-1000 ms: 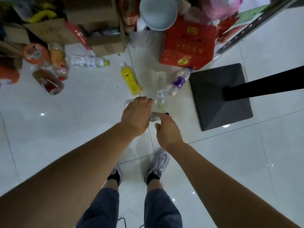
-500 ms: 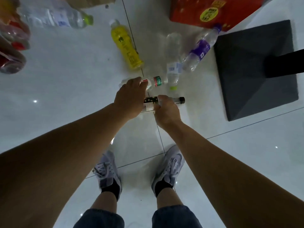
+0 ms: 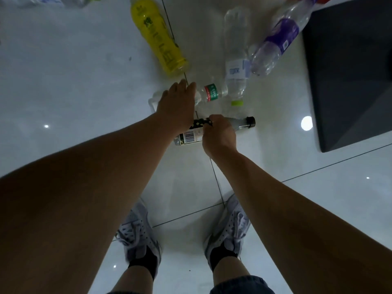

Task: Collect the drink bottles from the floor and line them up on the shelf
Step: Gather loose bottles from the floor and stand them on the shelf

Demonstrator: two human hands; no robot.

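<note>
R hand [image 3: 219, 134] is clamped round the black-capped bottle [image 3: 244, 123] at floor [image 3: 63, 81] level, L hand [image 3: 176, 105] lies over the clear red/green-label bottle [image 3: 211, 93] (grip: cannot tell), w/ yellow bottle [image 3: 159, 37], green-capped bottle [image 3: 235, 60] & purple-label bottle [image 3: 277, 41] lying on the floor just beyond.

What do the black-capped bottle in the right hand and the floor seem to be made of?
Black-capped bottle: clear plastic probably, glass possible; see-through body, wrapped printed label. Floor: glossy glazed tile, judging by grout lines and mirrored lights.
</note>
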